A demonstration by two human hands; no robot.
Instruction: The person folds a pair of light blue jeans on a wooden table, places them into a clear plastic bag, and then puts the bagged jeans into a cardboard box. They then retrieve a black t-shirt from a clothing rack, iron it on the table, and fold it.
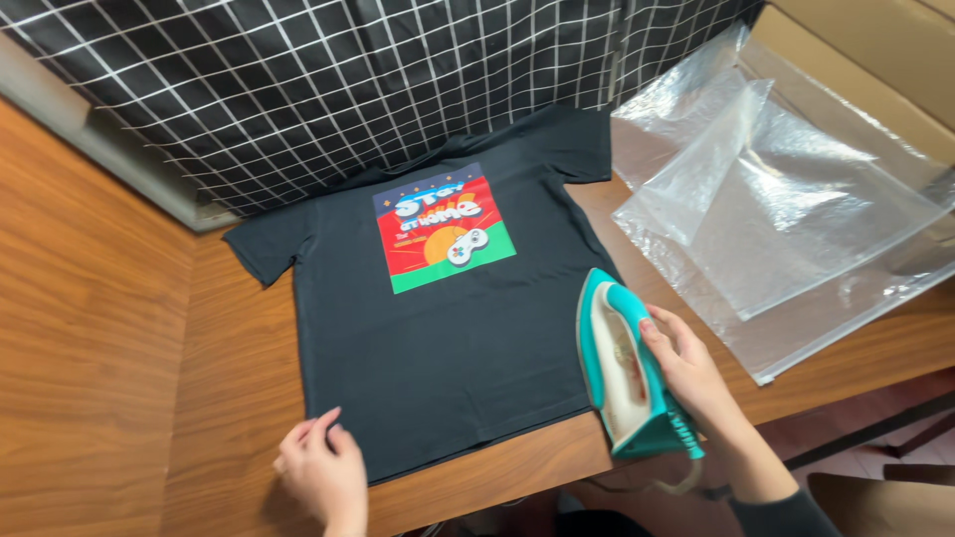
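A black T-shirt (438, 338) with a colourful square print (443, 227) lies flat on the wooden table (99, 328), collar away from me. My right hand (686, 368) grips the handle of a teal and white clothes iron (625, 368) that rests on the shirt's lower right hem. My left hand (320, 467) presses down on the lower left corner of the shirt, fingers spread and holding nothing.
Several clear plastic bags (786, 209) lie on the table to the right of the shirt. A black curtain with a white grid (328, 80) hangs behind the table. A cardboard box (875, 50) stands at the far right. The iron's cord (676, 487) drops off the table's front edge.
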